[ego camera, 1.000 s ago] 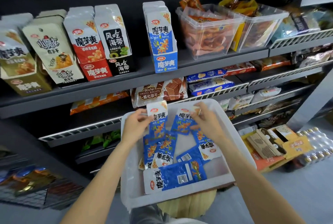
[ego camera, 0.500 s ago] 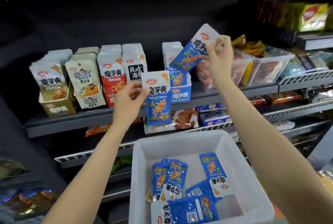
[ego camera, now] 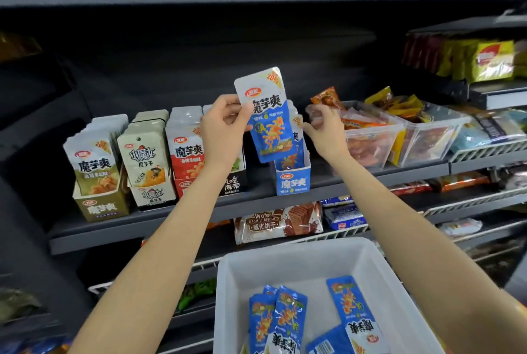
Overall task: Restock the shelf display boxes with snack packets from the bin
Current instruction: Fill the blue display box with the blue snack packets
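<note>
My left hand (ego camera: 225,131) is shut on a blue and white snack packet (ego camera: 269,122), held upright just in front of and above the blue display box (ego camera: 293,179) on the dark shelf. To the right of the box, my right hand (ego camera: 325,131) pinches the top corner of another blue packet (ego camera: 296,137) that stands inside it. Below, the white bin (ego camera: 285,251) holds several more blue packets (ego camera: 285,313) lying flat. My left wrist hides part of the black display box.
Left of the blue box stand an olive display box (ego camera: 99,205), a white one (ego camera: 151,194), a red one (ego camera: 185,159) and a black one (ego camera: 233,182). Clear tubs (ego camera: 368,137) of snacks sit to the right. Wafer biscuits (ego camera: 279,222) lie on the lower shelf.
Both hands lifted packets out of the bin up to the shelf. The right hand has lowered its packet into the blue box, and the left hand has raised its packet in front of the box.
</note>
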